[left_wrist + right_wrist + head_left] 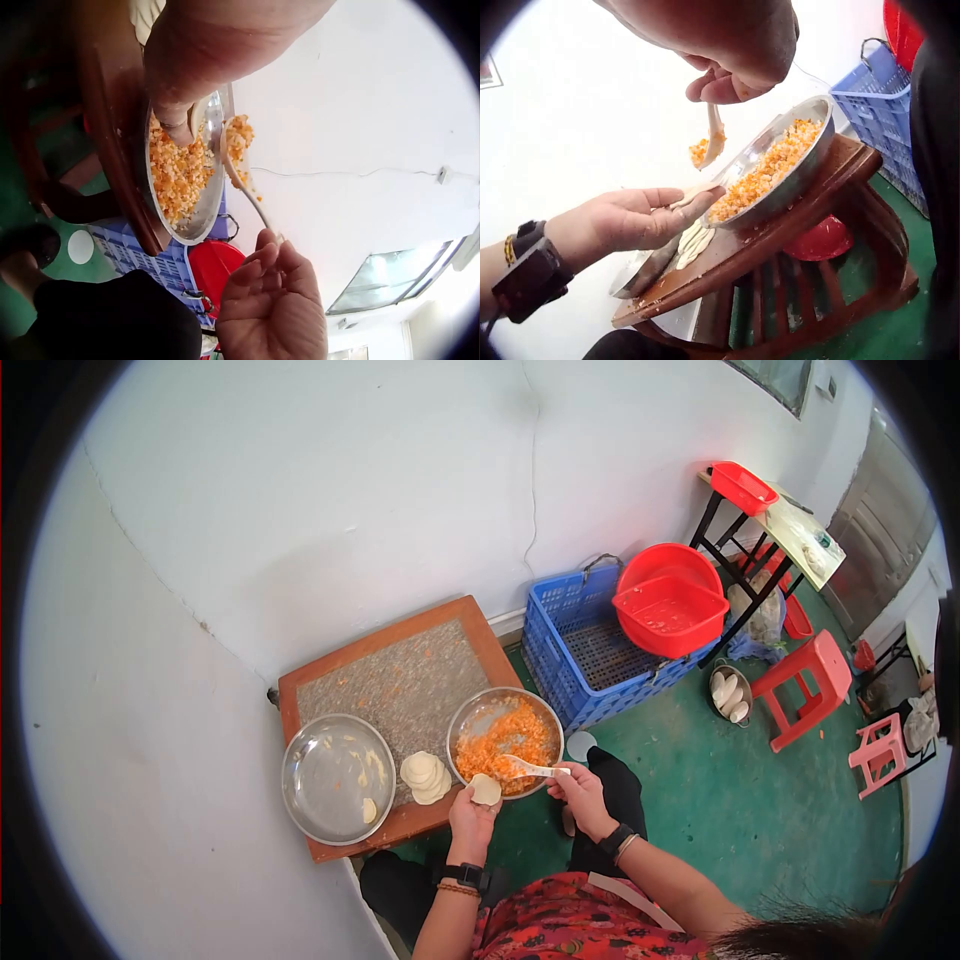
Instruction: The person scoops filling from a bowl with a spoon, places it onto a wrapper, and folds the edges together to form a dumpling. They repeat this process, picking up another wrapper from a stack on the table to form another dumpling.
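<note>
My left hand [473, 827] holds a round dough wrapper [486, 790] over its fingers, by the near rim of a metal bowl [455, 712]. In the right wrist view the thumb lies at the wrapper's edge. My right hand [586, 800] pinches the handle of a white spoon [543, 771]. Orange and white chopped filling [240, 133] is heaped on the spoon, which is raised above the bowl in the wrist views. More chopped filling [530, 732] lies in the bowl. A stack of dough wrappers [426, 777] sits on the table between the bowl and a metal tray [300, 800].
The wood-edged table [375, 650] stands against a white wall. The tray bears dough scraps. Right of the table is a blue crate [560, 660] with red basins [672, 605] on it. Farther right stand a red stool [810, 685] and a narrow table [800, 535].
</note>
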Tool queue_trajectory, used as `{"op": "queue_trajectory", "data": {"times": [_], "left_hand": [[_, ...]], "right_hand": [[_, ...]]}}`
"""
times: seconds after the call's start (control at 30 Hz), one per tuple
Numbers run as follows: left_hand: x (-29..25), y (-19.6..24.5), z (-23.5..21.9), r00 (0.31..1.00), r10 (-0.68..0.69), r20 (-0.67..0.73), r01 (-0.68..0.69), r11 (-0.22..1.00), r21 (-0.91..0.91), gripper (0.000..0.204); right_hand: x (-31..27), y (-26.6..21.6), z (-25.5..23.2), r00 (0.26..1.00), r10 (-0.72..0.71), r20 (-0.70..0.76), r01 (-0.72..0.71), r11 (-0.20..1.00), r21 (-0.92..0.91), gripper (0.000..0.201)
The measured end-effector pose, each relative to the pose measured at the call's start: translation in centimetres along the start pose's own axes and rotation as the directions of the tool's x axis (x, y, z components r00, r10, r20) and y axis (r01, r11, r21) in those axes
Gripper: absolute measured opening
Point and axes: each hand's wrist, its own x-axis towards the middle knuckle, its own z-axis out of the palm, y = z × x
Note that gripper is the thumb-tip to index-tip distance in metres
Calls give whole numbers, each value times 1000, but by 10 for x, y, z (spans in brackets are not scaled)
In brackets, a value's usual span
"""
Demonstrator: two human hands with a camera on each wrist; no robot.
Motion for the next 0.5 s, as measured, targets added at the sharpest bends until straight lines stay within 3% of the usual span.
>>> {"op": "queue_trajectory", "data": {"times": [0.13,0.17,0.27,0.33,0.47,0.5], "left_hand": [[9,-5,13,999,-30,13,30,1000,-8,33],[9,-7,16,999,-33,24,34,999,-18,32],[10,-10,22,1000,-18,24,19,1000,-20,32],[10,-11,24,1000,-9,16,9,1000,-20,31],[15,-12,22,999,5,37,-4,999,-32,31],[16,-12,23,999,13,51,-11,999,-36,30]], "right_hand": [[-7,-5,7,990,-114,78,120,990,-78,20],[-9,-4,7,982,-162,96,177,967,-185,20],[-17,-9,9,947,-273,170,321,815,-483,19],[-21,-13,9,906,-346,242,421,701,-575,18],[-16,-2,5,755,-538,375,635,458,-622,19],[-16,-2,5,739,-553,386,654,452,-607,20]]}}
